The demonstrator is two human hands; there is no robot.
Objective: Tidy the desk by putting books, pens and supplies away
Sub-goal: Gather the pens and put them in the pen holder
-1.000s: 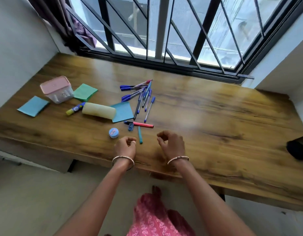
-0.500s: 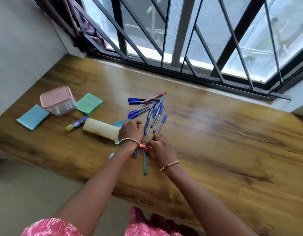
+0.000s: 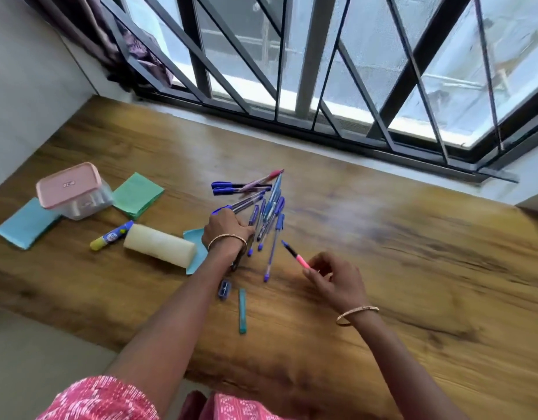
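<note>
R hand now pinches pink pen, lifted off desk; L hand has closed round blue pens, gathering underway.

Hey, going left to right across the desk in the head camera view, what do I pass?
Blue paper pad → pink-lidded box → cream pouch → left hand → pink pen → right hand, which pinches that pen.
</note>
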